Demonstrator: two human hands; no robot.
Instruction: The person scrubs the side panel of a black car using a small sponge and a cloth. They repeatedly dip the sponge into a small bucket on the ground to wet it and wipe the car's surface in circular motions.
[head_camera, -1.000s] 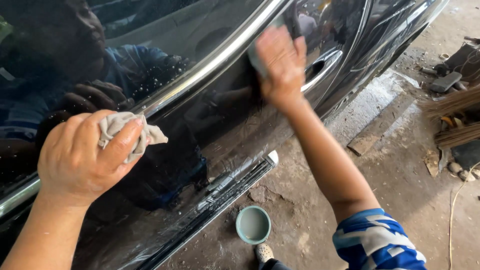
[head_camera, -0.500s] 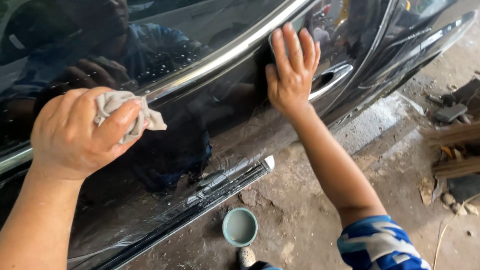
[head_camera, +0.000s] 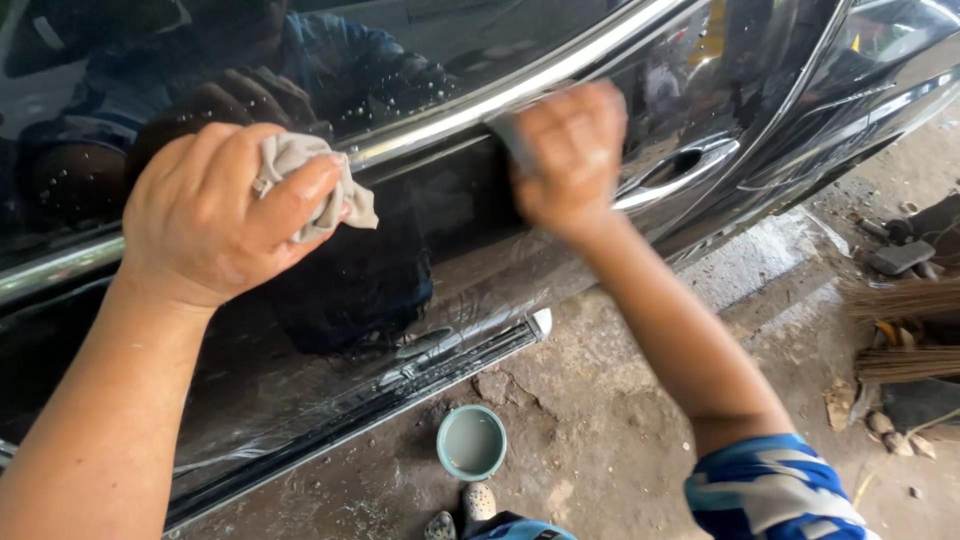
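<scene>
Glossy black paint covers the car door (head_camera: 470, 250), the largest thing in view, filling the far side of the scene from left to right. Its wet surface mirrors the person like dark glass, and beads of water cling near the window. A bright chrome strip (head_camera: 480, 105) runs slantwise along the base of the window, and a chrome door handle (head_camera: 680, 175) sits to the right in its recess. Below the door, a dark sill (head_camera: 440, 365) edges the rough, cracked concrete floor (head_camera: 620, 400), grey and gritty with dirt.

At the far right lies a heap of straw-like broom bristles (head_camera: 905, 300) and dull scrap pieces. Near the bottom centre stands a small round pale-green bowl (head_camera: 471, 442), set on the floor close to the person's foot, probably so that it stays within reach.

The left hand (head_camera: 225, 215) is clenched around a crumpled beige cloth (head_camera: 315, 185), bunched soft between thumb and fingers and held against the door just under the chrome strip. The right hand (head_camera: 570, 155) presses a thin grey pad (head_camera: 505, 130) flat on the paint, left of the handle; the fingers curl over it, seemingly to spread pressure evenly. This hand is blurred, so its exact grip is hard to tell. A blue-and-white patterned sleeve (head_camera: 770, 490) covers that upper arm.
</scene>
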